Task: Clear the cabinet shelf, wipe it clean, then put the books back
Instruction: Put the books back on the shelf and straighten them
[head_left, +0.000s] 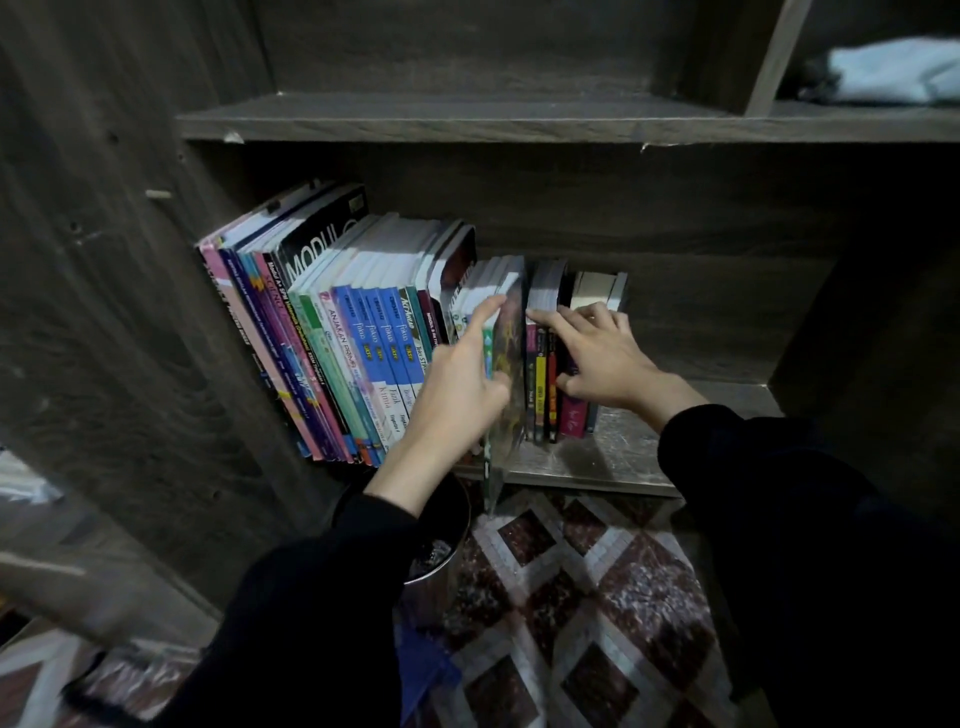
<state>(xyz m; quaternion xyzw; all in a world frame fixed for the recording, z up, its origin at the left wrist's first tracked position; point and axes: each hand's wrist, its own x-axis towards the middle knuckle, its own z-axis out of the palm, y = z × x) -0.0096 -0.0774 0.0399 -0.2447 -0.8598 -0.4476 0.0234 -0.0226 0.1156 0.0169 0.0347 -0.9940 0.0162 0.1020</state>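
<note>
A row of books stands leaning on the lower cabinet shelf, filling its left half. My left hand grips a thin dark book that sticks out past the shelf's front edge, index finger stretched along its top. My right hand rests on a small group of short books, fingers over their tops and thumb against a pink spine. A pale book stands behind that hand.
The shelf above holds nothing on the left; a light blue cloth lies in the upper right compartment. A dark metal bin stands on the patterned floor below my left arm. The cabinet's side wall is close on the left.
</note>
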